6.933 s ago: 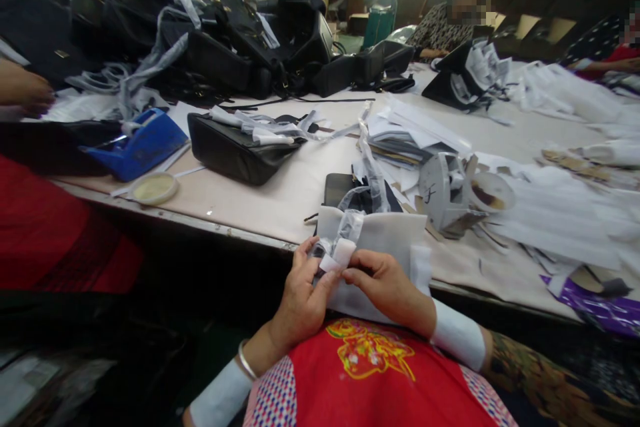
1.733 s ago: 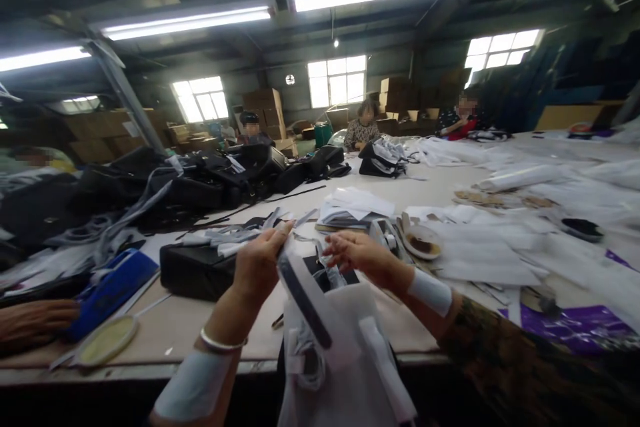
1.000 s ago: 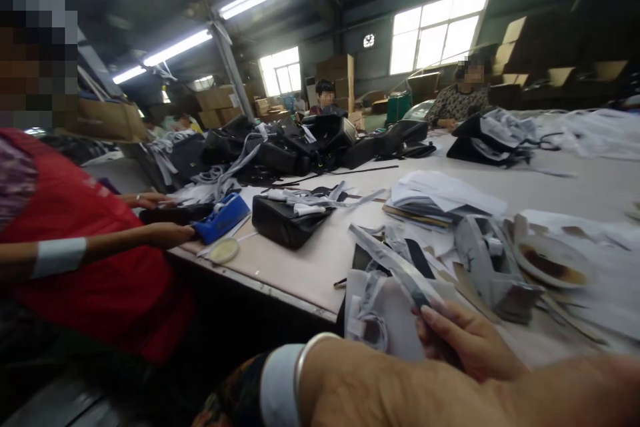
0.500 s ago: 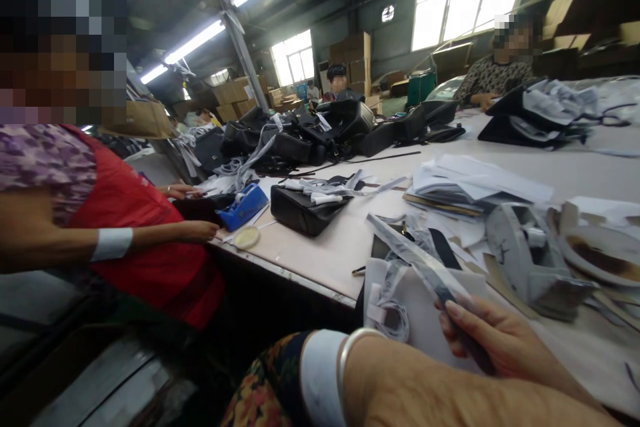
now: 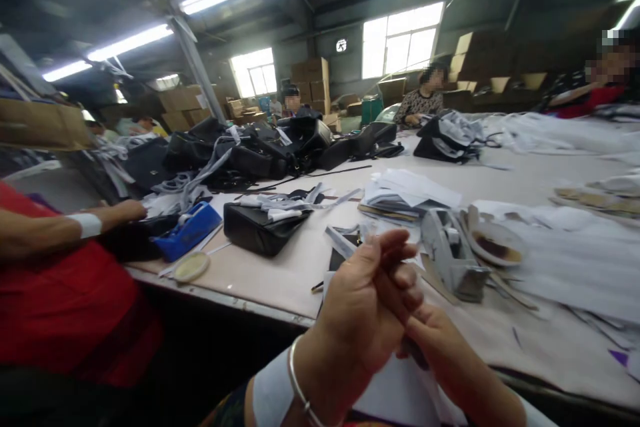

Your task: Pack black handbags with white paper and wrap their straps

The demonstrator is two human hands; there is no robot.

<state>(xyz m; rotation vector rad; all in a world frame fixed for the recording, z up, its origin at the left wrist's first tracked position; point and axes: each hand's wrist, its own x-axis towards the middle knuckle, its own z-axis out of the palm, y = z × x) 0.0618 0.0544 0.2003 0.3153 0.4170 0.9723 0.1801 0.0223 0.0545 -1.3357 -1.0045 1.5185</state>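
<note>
My left hand, with a bangle at the wrist, is raised over the table edge. Its fingers are curled together against my right hand, and what lies inside them is hidden. My right hand is closed on a dark strap, mostly covered by the hands. A pale strip shows just beyond my left hand, over a black piece on the table. White sheet material lies below both hands. A grey tape dispenser stands to their right.
A black bag with pale strips on top lies left of centre, near a blue tape dispenser and a tape roll. Black bags are piled behind. A co-worker's arm reaches in at left. Papers are stacked mid-table.
The view has turned right. My left hand has come up and in against my right hand, and its fingers now show. The strap is now largely hidden.
</note>
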